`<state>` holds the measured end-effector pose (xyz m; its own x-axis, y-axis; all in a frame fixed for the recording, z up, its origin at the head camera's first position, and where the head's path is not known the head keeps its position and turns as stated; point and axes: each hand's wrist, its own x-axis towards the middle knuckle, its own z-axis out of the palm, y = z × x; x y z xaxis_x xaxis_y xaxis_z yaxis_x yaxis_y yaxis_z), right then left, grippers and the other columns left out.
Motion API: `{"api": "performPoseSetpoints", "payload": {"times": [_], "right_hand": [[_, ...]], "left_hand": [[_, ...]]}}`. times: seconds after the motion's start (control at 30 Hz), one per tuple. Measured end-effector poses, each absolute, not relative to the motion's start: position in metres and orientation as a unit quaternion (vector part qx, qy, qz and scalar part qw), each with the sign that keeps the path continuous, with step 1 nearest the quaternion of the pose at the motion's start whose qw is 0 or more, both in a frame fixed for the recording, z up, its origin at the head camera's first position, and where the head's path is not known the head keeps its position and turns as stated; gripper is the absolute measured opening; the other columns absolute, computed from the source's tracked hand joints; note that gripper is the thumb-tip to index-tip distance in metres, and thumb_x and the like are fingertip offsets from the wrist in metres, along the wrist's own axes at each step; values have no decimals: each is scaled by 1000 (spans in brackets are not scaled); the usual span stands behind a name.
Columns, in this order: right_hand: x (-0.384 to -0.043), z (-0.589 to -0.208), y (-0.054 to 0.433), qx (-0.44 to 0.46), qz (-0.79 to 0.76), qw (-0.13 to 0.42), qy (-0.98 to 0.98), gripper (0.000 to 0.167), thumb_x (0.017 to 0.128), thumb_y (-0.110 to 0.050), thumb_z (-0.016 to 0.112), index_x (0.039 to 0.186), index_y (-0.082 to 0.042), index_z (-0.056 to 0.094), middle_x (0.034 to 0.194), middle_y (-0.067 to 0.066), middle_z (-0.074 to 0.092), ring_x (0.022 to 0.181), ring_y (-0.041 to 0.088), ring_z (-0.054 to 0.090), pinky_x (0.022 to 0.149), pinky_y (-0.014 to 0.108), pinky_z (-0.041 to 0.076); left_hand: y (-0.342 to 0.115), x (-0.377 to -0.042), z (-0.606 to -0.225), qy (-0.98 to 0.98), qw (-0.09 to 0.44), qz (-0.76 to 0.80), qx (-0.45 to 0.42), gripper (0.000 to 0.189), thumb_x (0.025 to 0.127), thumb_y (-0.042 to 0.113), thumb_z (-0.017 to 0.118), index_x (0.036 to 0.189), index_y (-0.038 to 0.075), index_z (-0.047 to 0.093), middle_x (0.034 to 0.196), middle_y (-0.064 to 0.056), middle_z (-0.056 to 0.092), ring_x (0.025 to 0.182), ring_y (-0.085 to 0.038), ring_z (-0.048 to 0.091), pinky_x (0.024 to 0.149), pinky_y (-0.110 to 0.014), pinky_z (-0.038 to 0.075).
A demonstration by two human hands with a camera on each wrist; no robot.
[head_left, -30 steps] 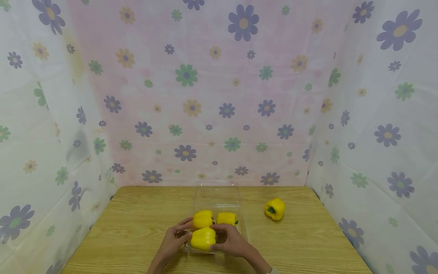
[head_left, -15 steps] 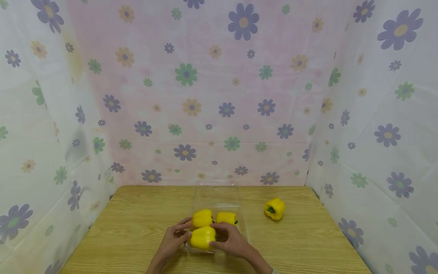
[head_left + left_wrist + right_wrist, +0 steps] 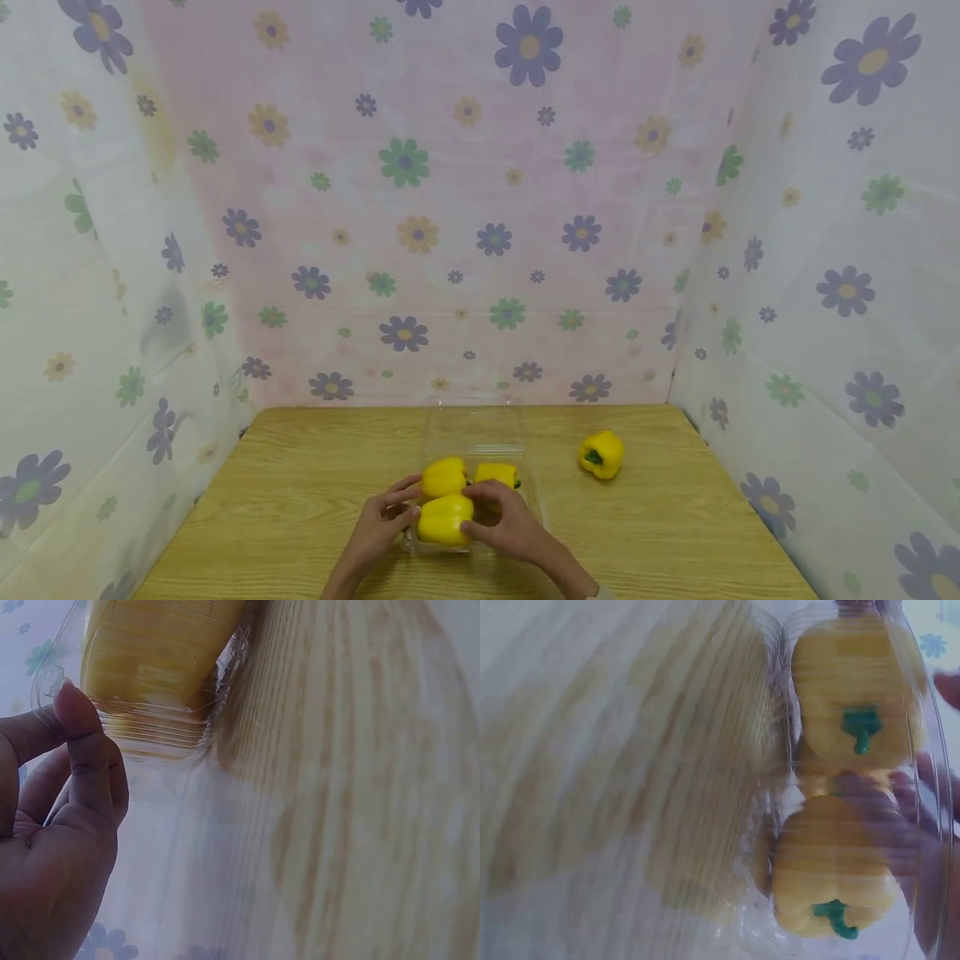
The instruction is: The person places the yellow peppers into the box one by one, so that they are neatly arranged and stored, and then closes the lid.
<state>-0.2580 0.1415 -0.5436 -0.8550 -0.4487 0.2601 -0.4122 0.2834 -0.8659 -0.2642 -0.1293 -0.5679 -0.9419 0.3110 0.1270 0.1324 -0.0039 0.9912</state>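
A clear plastic clamshell container (image 3: pixel 154 742) stands on the table with its lid (image 3: pixel 475 423) folded back. Inside it, a yellow bell pepper (image 3: pixel 442 521) lies at the front left. Behind it are a second bell pepper (image 3: pixel 443 478) and a third bell pepper (image 3: pixel 496 475). My left hand (image 3: pixel 381 525) pinches the container's rim between thumb and fingers, plain in the left wrist view. My right hand (image 3: pixel 513 527) holds the front pepper's right end, thumb on the near side and index finger at the far side. Green stems show through the container wall in the right wrist view.
One more yellow bell pepper (image 3: pixel 601 455) lies on the wooden table (image 3: pixel 645 533) to the right of the container, its green stem facing front left. Flower-print cloth (image 3: pixel 465 192) hangs behind the table and along both sides.
My right hand has shifted very slightly, its thumb a little higher on the front pepper. The left hand and the peppers stay practically where they were.
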Motion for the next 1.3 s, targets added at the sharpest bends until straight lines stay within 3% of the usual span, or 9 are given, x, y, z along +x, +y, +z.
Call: {"api": "performPoseSetpoints", "payload": {"times": [0.17, 0.3, 0.47, 0.73, 0.83, 1.03, 1.3], "right_hand": [[-256, -545, 139, -228, -600, -20, 766, 31, 93, -13, 76, 118, 2, 67, 119, 21, 64, 113, 40, 62, 89, 34, 59], [-254, -544, 138, -189, -618, -63, 760, 22, 93, -11, 75, 111, 1, 70, 114, 19, 66, 109, 38, 65, 83, 29, 60], [-254, -539, 144, -142, -640, -102, 749, 14, 95, -7, 71, 106, 1, 72, 111, 21, 68, 102, 23, 67, 81, 28, 60], [-262, -538, 169, -137, -703, -119, 687, 25, 104, -8, 56, 110, 15, 65, 111, 34, 61, 100, 29, 69, 86, 38, 60], [-266, -539, 182, -130, -712, -144, 675, 26, 105, -7, 55, 109, 17, 64, 106, 26, 66, 97, 22, 71, 87, 36, 60], [-271, -543, 207, -113, -721, -190, 656, 29, 103, -2, 56, 111, 25, 58, 99, -6, 70, 94, 3, 67, 86, 22, 58], [-284, -544, 242, -26, -699, -236, 675, 23, 101, -2, 61, 110, 19, 64, 96, -10, 70, 91, 4, 66, 83, 16, 55]], "left_hand": [[-129, -265, -568, 709, 71, 688, 138, 44, 99, 10, 67, 137, -10, 58, 159, -24, 38, 99, -13, 64, 71, -21, 53], [-129, -265, -569, 711, 71, 687, 136, 45, 98, 11, 67, 137, -10, 58, 159, -23, 37, 105, -15, 65, 73, -22, 54], [-130, -264, -570, 708, 72, 689, 135, 45, 98, 10, 67, 137, -10, 58, 159, -24, 37, 118, -22, 63, 78, -22, 55], [-129, -264, -569, 707, 69, 691, 135, 44, 99, 10, 67, 137, -10, 58, 159, -24, 38, 115, -19, 64, 76, -21, 55], [-129, -265, -569, 705, 69, 692, 137, 43, 99, 9, 67, 136, -9, 59, 159, -23, 39, 119, -24, 63, 78, -22, 55], [-128, -266, -569, 705, 66, 693, 139, 42, 98, 10, 67, 135, -9, 60, 159, -23, 38, 127, -33, 58, 80, -22, 56], [-128, -266, -569, 710, 67, 688, 135, 41, 99, 9, 66, 136, -8, 60, 160, -22, 38, 123, -25, 61, 79, -23, 56]]}}
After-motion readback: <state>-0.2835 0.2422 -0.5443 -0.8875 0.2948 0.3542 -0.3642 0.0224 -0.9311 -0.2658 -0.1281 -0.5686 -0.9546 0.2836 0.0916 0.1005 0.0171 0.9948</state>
